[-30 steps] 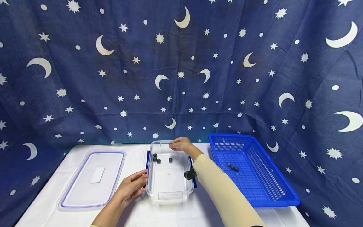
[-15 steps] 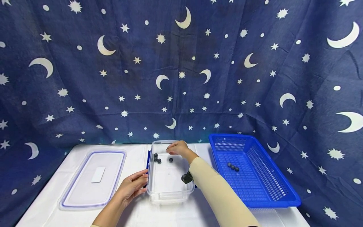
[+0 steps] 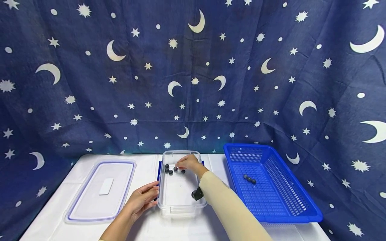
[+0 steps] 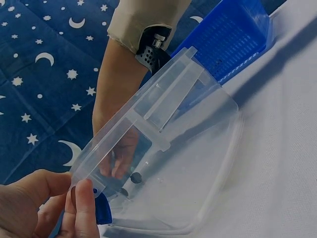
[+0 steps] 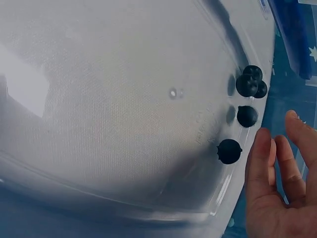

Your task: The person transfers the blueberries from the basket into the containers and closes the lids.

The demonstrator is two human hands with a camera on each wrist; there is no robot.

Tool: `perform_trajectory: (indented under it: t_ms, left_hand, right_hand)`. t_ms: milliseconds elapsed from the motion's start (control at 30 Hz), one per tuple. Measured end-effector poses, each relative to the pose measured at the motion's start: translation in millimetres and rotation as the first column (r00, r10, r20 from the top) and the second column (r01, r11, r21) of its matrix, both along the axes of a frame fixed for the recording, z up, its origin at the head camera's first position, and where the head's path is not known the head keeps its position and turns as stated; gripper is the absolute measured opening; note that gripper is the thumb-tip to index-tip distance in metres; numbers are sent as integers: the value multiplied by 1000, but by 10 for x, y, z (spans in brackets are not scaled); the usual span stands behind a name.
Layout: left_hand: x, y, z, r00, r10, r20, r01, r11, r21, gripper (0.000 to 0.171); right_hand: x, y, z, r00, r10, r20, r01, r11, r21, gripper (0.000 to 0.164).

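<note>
Reaching into the clear box (image 3: 181, 210), the right hand (image 3: 188, 162) hangs just over the small dark balls (image 3: 171, 172). Its grip is released: the fingers are loosely bent, and the gap between thumb and fingers can be seen right through. All five balls lie on the bottom of the box, at the end far from the person. Three are bunched together by the left wall, one lies a little to the right of them, and one peeks out from under the right hand.

The left hand (image 3: 142, 199) touches the box's left side, next to a blue clip (image 4: 103, 209). I can't tell if its grip pinches the clip and the wall or only rests there.

The box sits flat on the white table (image 3: 172, 231) with its top side up. To its left, the clear lid (image 3: 85, 199) with a blue edge lies flat. A white card (image 3: 106, 186) shows near its middle. To the right of the box is a big blue basket (image 3: 283, 187) full of little holes, with three more dark balls (image 3: 249, 179) in a short row. Behind everything hangs a dark blue cloth (image 3: 193, 100) with moons and stars.
</note>
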State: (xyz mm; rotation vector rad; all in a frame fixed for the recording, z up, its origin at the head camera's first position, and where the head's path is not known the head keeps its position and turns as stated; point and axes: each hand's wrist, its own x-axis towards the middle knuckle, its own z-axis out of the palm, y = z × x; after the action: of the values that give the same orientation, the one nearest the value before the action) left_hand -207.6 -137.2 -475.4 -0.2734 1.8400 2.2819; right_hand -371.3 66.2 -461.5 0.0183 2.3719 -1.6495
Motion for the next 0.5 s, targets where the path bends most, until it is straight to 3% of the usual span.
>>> perform_trajectory:
  t_ms: [100,300,500]
  left_hand:
    - [6,5,-14,1000,-6,5,6,1000,4,56]
    - [2,0,-8,1000,-2,11,3,1000,-4,57]
    - [-10,-8,11,1000,-19,8,19,1000,2,57]
  right_hand:
    - [11,14,50,1000,-11,13,11,1000,-4,18]
    - [-35,100,453,1000,-5,-23,3,997,-78,26]
    - [-163,593,861,996,-39,-75,31,993,-113,31]
